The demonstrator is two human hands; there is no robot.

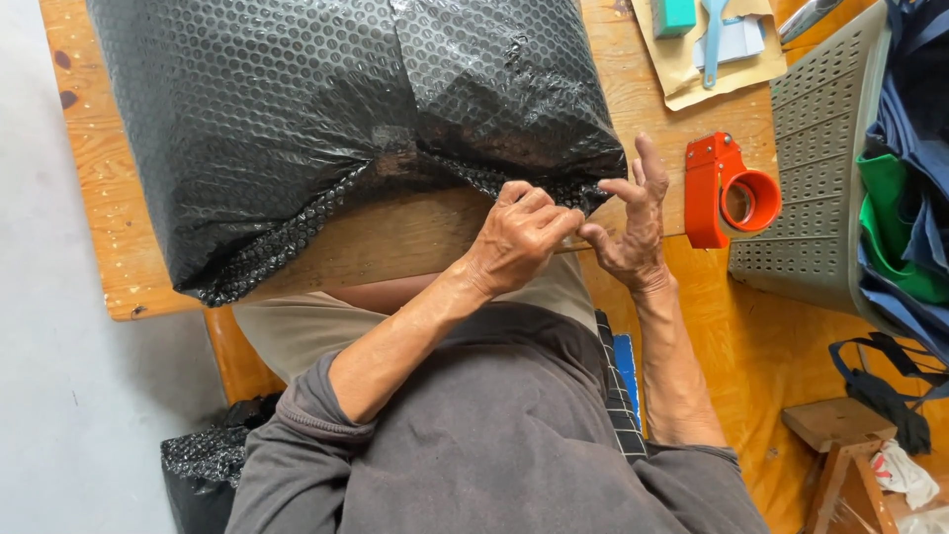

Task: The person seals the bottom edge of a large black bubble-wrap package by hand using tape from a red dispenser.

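Note:
A large parcel wrapped in black bubble wrap (297, 109) lies on a wooden table (415, 237). My left hand (519, 237) is at the parcel's near right corner, with its fingers pinched shut on the edge of the wrap. Right beside it is my right hand (638, 222). Its fingers are spread, its index fingertip touches the same corner, and its thumb points toward my left hand. I cannot tell whether anything thin, such as tape, runs between the two hands.
A red tape dispenser (727, 193) stands just right of my right hand. Beyond it, a grey perforated basket (820, 158) holds blue and green cloth. A brown envelope (692, 74) with teal tools lies at the back. A wooden stool (840, 435) and more black bubble wrap (203, 460) sit below.

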